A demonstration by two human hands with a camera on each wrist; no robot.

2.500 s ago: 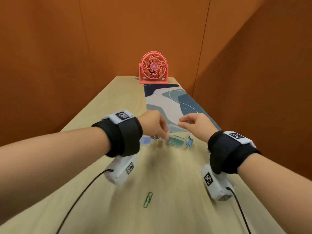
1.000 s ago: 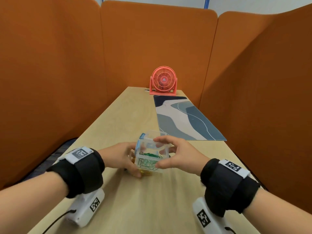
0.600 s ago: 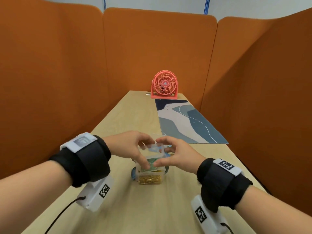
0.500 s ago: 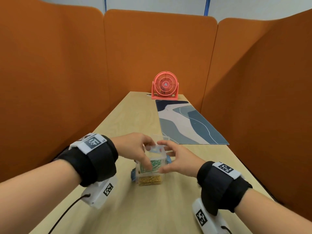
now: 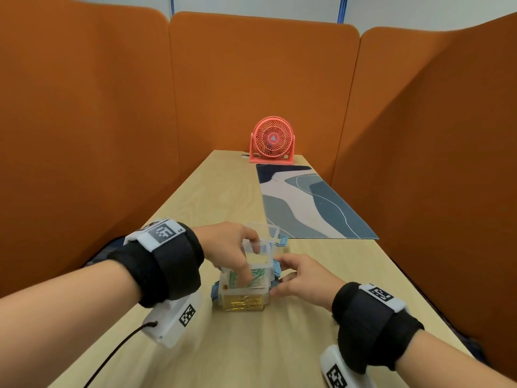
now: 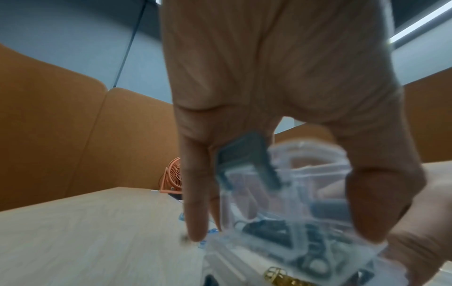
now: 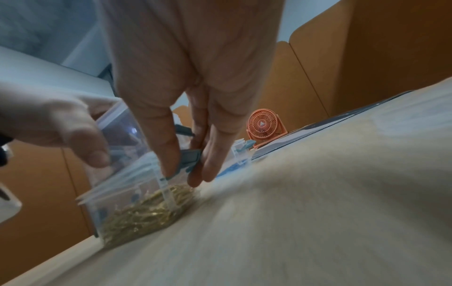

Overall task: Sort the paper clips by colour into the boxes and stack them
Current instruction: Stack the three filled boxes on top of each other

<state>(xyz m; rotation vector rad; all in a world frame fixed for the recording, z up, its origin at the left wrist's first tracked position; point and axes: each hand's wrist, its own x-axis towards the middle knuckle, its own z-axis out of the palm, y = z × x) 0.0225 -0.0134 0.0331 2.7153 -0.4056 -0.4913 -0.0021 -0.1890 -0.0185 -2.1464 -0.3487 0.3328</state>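
Two clear boxes stand stacked on the table. The lower box [image 5: 244,303] holds gold paper clips [image 7: 146,209], and the upper box [image 5: 256,277] holds green ones. My left hand [image 5: 237,256] grips the upper box from above, thumb on its near wall and fingers over its far side [image 6: 305,203]. My right hand [image 5: 291,275] is at the stack's right side and pinches the blue latch [image 7: 189,156] between thumb and fingers. The left wrist view is blurred.
A third clear box [image 5: 265,232] with a blue latch stands just behind the stack. Farther back lie a blue patterned mat [image 5: 305,203] and a coral desk fan [image 5: 272,142]. Orange partitions wall in the table on three sides.
The green-clip box, held above the table by both hands a second ago, now sits on the gold-clip box. My right hand has dropped to the latch at the stack's right side.
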